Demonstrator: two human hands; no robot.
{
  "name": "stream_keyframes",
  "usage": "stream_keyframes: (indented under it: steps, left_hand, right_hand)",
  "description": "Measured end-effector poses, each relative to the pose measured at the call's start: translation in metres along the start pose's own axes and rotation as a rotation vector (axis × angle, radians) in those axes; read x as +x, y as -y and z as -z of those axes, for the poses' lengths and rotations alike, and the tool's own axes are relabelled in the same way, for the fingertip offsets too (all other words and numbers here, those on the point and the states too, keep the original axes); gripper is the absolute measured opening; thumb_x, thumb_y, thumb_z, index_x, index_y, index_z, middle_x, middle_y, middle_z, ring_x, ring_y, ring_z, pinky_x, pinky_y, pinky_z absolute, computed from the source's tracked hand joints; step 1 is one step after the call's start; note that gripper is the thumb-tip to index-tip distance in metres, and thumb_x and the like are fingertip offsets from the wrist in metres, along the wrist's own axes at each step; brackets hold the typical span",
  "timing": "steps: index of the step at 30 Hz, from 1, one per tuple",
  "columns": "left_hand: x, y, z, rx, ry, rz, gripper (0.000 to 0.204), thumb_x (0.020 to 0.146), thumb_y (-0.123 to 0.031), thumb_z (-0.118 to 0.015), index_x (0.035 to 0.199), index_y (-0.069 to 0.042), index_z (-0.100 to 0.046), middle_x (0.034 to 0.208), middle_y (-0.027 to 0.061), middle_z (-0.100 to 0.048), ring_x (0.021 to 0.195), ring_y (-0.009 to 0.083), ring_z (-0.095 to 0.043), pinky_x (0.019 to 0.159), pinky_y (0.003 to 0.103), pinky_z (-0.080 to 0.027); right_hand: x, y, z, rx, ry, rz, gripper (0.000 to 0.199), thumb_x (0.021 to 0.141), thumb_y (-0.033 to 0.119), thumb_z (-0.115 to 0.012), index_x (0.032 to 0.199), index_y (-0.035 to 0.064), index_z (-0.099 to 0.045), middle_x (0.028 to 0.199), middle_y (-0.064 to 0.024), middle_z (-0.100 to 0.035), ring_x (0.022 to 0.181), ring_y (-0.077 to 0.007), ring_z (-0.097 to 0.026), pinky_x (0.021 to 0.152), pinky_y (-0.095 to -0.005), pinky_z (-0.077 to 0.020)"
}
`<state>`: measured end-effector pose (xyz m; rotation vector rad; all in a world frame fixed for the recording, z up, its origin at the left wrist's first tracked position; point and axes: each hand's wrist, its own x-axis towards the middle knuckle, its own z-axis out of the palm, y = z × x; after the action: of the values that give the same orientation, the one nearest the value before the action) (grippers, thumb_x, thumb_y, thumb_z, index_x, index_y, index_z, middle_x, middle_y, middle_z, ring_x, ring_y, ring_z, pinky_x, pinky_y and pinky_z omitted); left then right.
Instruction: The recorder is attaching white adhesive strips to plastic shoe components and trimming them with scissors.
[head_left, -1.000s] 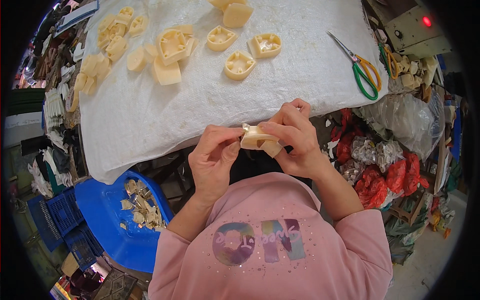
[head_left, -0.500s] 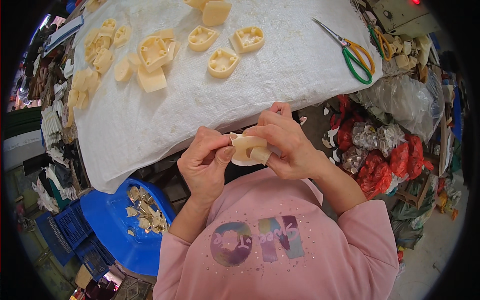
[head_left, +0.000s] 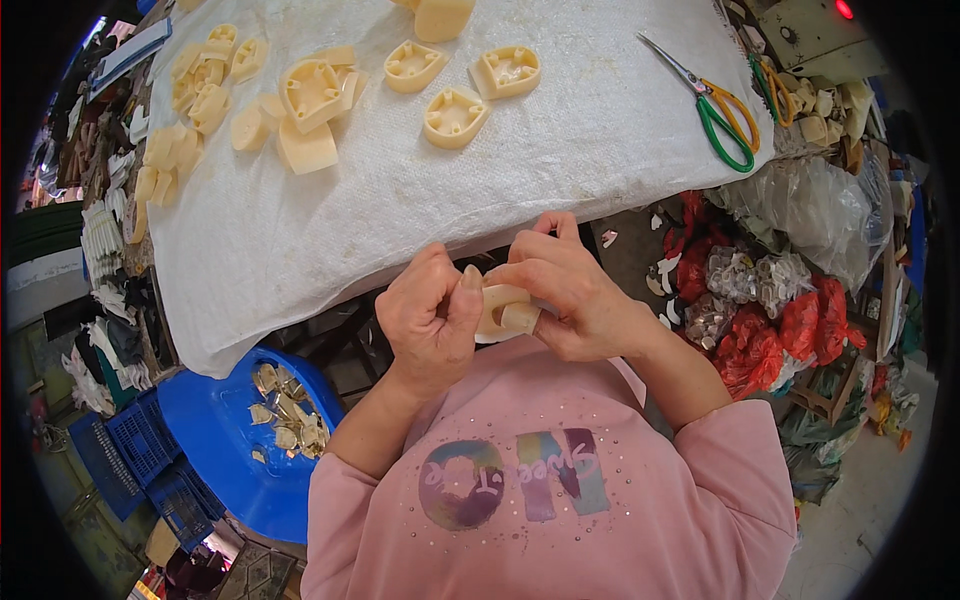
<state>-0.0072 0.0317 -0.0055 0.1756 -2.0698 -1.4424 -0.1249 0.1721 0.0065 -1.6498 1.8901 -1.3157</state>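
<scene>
Low in front of my chest, a cream curved piece [head_left: 512,296], with a thin flap curling off it, is held at the near table edge. My right hand [head_left: 572,292] grips its right side between thumb and fingers. My left hand [head_left: 428,318] is closed, its thumb raised along the piece's left edge; what lies inside its curled fingers is hidden. On the table ahead sit cream D-shaped plastic pieces with hollow, pegged tops, like shoe heels: one to the left [head_left: 415,66], one to the right [head_left: 506,71] and one nearer me [head_left: 456,117].
A white woven sheet [head_left: 590,130] covers the table. More cream pieces [head_left: 312,95] are grouped at its left. Scissors [head_left: 715,110] with green and yellow handles lie at the right. A blue tub [head_left: 205,425] with cream scraps stands lower left; red bags [head_left: 750,345] lie right.
My left hand has turned over and risen slightly, its thumb now pointing up at the piece. My right hand keeps its hold, almost still. The view has shifted a little.
</scene>
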Motion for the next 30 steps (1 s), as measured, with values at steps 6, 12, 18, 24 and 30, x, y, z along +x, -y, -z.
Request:
stream_keyframes:
  steps: [6, 12, 18, 24, 30]
  left_hand:
    - [0.004, -0.004, 0.001, 0.232, -0.136, -0.282, 0.019, 0.067, -0.001, -0.076, 0.079, -0.007, -0.063, 0.069, 0.0007, -0.048, 0.068, 0.0195, -0.048, 0.061, 0.029, -0.039]
    - [0.000, 0.000, 0.015, 0.341, -0.167, -0.327, 0.028, 0.058, 0.003, -0.079, 0.079, -0.008, -0.064, 0.068, 0.0009, -0.050, 0.068, 0.0216, -0.049, 0.062, 0.031, -0.040]
    - [0.001, -0.003, 0.022, 0.296, -0.243, -0.272, 0.032, 0.061, 0.002, -0.079, 0.085, -0.011, -0.063, 0.085, 0.0068, -0.050, 0.080, 0.0229, -0.050, 0.067, 0.034, -0.043]
    - [0.006, -0.011, 0.008, 0.061, -0.080, -0.334, 0.031, 0.069, 0.008, -0.070, 0.093, -0.007, -0.056, 0.096, 0.0130, -0.054, 0.088, 0.0279, -0.057, 0.079, 0.044, -0.049]
    - [0.006, -0.014, 0.008, 0.176, 0.093, -0.407, 0.027, 0.066, 0.010, -0.064, 0.087, -0.003, -0.054, 0.101, 0.0150, -0.059, 0.080, 0.0271, -0.061, 0.070, 0.039, -0.049]
  right_hand:
    - [0.010, -0.006, 0.002, -0.133, -0.175, 0.187, 0.043, 0.065, 0.001, -0.067, 0.106, 0.0144, -0.063, 0.079, 0.0016, -0.053, 0.078, -0.0176, -0.048, 0.078, -0.0398, -0.0288]
    - [0.020, 0.010, 0.017, -0.187, -0.031, 0.107, 0.047, 0.069, 0.031, -0.073, 0.112, 0.0136, -0.062, 0.115, -0.0088, -0.053, 0.109, -0.0294, -0.042, 0.091, -0.0443, -0.0286]
    - [-0.003, 0.004, 0.005, 0.026, -0.468, 0.001, 0.037, 0.078, 0.021, -0.072, 0.107, 0.0027, -0.058, 0.109, -0.0174, -0.054, 0.096, -0.0249, -0.052, 0.082, -0.0358, -0.0419]
    - [-0.010, 0.009, -0.028, 0.962, -0.541, -0.512, 0.025, 0.095, 0.018, -0.052, 0.111, -0.0006, -0.048, 0.099, -0.0125, -0.060, 0.089, -0.0147, -0.059, 0.079, -0.0280, -0.0499]
    - [-0.012, 0.004, -0.020, 1.139, -0.567, -0.475, 0.023, 0.097, 0.018, -0.049, 0.108, -0.0022, -0.052, 0.104, -0.0151, -0.062, 0.097, -0.0203, -0.062, 0.083, -0.0344, -0.0535]
